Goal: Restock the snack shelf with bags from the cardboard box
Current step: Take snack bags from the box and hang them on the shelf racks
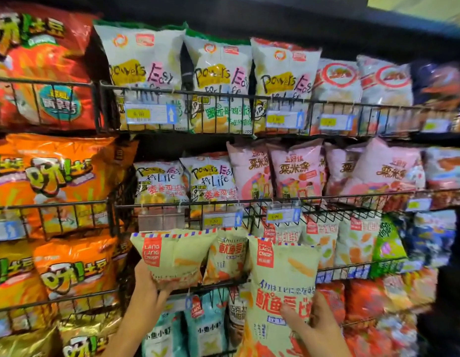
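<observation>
A person's left hand grips a pale green snack bag at the wire shelf, while the right hand clasps a second bag held in front of the rack. The cardboard box is out of view. With both hands full, either bag could snag the wire rail or topple its neighbours.

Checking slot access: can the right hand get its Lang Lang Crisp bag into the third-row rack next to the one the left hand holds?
Probably yes. The right hand holds its bag in front of the rack wire, nothing between; a same-brand bag already fills part of that gap.
</observation>
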A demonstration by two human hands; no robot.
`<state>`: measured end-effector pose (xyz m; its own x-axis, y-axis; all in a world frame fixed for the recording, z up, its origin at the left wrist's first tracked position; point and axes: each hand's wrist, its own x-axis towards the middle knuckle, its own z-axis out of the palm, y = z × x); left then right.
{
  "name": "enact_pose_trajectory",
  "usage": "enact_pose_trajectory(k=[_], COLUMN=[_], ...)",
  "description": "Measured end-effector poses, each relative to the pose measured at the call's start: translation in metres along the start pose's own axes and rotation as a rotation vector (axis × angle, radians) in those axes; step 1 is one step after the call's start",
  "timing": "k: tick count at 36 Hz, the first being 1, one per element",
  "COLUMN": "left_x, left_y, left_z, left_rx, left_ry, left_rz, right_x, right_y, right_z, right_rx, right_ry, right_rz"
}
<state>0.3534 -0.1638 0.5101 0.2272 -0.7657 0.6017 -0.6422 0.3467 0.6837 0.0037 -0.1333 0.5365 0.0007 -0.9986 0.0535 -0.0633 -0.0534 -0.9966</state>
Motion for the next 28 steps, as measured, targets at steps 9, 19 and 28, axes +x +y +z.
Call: enact_pose_trajectory(k=[9, 19, 28], left_x=[0.001, 0.005, 0.023], left_y=[-0.021, -0.026, -0.056], left_z=[0.007, 0.005, 0.002], left_rx=[0.054, 0.051, 0.2], left_ry=[-0.05, -0.114, -0.215], left_rz=[-0.114, -0.191, -0.237], right_x=[0.004, 0.003, 0.007], right_y=[0.002, 0.011, 0.012], right_z=[0.008, 0.013, 0.018], right_rx=[-0.016, -0.003, -0.008], right_ry=[-0.054, -0.086, -0.094], right_rz=[-0.005, -0.005, -0.011])
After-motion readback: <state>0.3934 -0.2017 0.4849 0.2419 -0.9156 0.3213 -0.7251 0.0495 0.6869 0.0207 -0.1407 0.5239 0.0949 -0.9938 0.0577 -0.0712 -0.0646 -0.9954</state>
